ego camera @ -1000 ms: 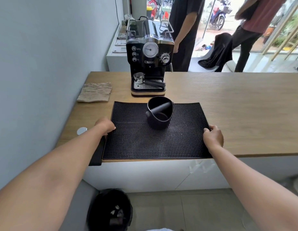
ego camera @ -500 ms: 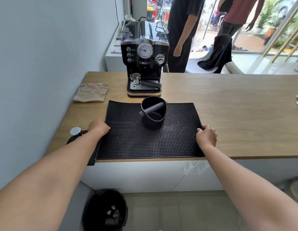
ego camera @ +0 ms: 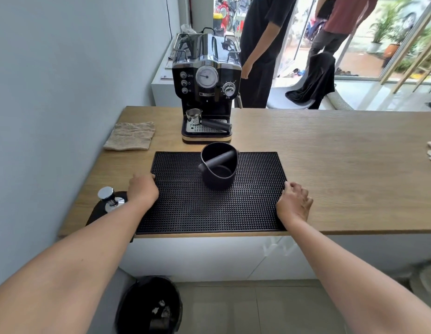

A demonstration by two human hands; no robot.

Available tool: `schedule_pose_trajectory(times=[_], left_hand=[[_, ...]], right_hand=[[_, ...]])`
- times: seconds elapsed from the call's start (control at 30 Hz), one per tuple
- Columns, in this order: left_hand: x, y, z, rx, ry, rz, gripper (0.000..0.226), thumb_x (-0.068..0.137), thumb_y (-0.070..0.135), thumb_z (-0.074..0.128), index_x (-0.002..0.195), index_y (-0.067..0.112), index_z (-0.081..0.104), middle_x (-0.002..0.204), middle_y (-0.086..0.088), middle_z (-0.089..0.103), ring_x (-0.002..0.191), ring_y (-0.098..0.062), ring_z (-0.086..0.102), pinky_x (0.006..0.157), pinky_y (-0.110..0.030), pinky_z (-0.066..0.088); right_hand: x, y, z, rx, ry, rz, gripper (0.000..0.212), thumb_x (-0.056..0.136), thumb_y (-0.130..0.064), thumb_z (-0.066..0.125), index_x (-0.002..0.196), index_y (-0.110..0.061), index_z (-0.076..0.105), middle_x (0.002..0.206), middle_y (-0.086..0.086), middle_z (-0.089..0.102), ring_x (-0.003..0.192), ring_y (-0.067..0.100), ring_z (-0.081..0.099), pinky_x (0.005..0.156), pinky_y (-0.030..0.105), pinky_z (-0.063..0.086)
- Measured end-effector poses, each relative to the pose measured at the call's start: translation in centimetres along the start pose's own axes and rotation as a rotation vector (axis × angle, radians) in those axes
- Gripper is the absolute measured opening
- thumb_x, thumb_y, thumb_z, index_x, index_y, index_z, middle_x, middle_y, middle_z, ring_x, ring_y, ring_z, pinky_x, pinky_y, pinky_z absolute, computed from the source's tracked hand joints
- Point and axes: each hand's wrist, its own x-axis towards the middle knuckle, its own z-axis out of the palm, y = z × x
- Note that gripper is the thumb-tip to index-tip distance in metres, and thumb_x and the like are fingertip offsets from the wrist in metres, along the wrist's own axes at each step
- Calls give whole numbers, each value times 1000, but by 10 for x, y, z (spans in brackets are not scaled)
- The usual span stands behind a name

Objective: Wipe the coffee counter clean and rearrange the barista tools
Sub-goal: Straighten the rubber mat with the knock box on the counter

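We are standing at the wooden counter (ego camera: 330, 150) and looking down at our two hands. Our left hand (ego camera: 142, 191) is curled over the left edge of the black mat (ego camera: 209, 208), with the fingers on the rim. Our right hand (ego camera: 294, 203) is curled at the right edge of the mat, fingers bent onto its rim. Both hands are gripping the mat, one on each side.

The mat is lying flat near the front edge of the counter. A black knock box (ego camera: 219, 165) is standing upright on the far part of the mat, a bar running across its open top.

Just left of our left hand, a shiny tamper (ego camera: 109, 197) is sitting on a small dark pad (ego camera: 96, 213), partly hiding behind our arm.

A brown cloth (ego camera: 130, 136) is lying folded near the wall, apart from the mat. The coffee machine (ego camera: 206, 85) is standing behind the mat, with a portafilter (ego camera: 207, 122) resting on its drip tray.

On the floor below us, a black bin (ego camera: 149, 307) is sitting with bits of trash inside.
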Motion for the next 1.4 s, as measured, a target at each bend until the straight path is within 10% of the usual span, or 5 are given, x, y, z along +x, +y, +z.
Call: schedule_pose_trajectory(times=[0.1,0.43,0.77,0.93,1.4], left_hand=[[-2,-1,3,-26,19,22,31,96,14,47,123,9,61,126,-20,52,104,-34,52,78,-41,41],[-15,15,-13,42,-68,-3,46,94,20,53,141,22,51,142,-15,41,128,-35,42,104,-43,41],[-65,91,-9,-1147,-264,-102,37,97,17,57,133,9,59,104,-2,66,97,-17,66,77,-31,59],[-79,109,-5,-1211,-245,-129,45,97,10,58,141,4,49,114,-10,64,101,-18,65,85,-33,57],[-69,210,3,-1205,-376,-95,41,96,5,55,138,4,53,87,-4,61,80,-17,59,87,-39,54]], right_hand=[[2,0,0,-60,-42,-11,57,92,-12,46,148,-20,40,150,3,39,132,28,35,105,43,29],[4,-9,-9,-18,-59,48,51,89,-13,48,140,-19,49,145,6,42,130,28,35,105,42,27],[16,-135,-63,992,-321,-67,48,101,-27,45,147,-12,43,142,3,52,127,18,49,99,25,35],[28,-158,-58,1074,-430,30,35,97,-18,45,118,6,62,93,10,63,87,18,52,77,32,43],[70,-74,-81,1258,-290,255,32,94,3,48,120,-3,66,95,6,66,88,18,63,86,35,56]])
